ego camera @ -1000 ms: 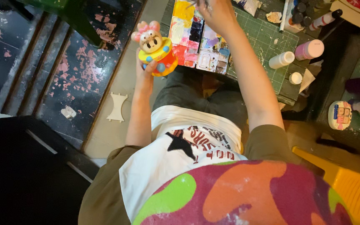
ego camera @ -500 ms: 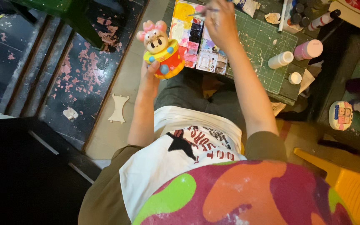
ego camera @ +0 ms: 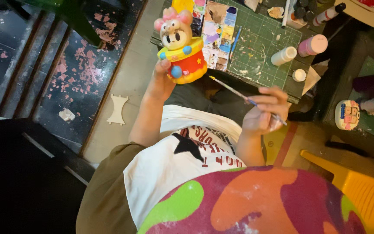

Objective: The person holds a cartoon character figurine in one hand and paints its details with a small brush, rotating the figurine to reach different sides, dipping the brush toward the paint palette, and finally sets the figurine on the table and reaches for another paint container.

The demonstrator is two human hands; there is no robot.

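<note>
Pulled back from the paint palette [ego camera: 215,34], the right hand [ego camera: 262,112] now sits near the body, while the figurine has risen slightly. Left hand [ego camera: 163,80] grips the base of a painted figurine [ego camera: 180,45], held upright, face toward the camera, long axis vertical. Right hand pinches a thin paintbrush [ego camera: 239,95], its tip pointing up-left at the figurine's base, close but apart. Behind them lies the green tabletop [ego camera: 260,47].
</note>
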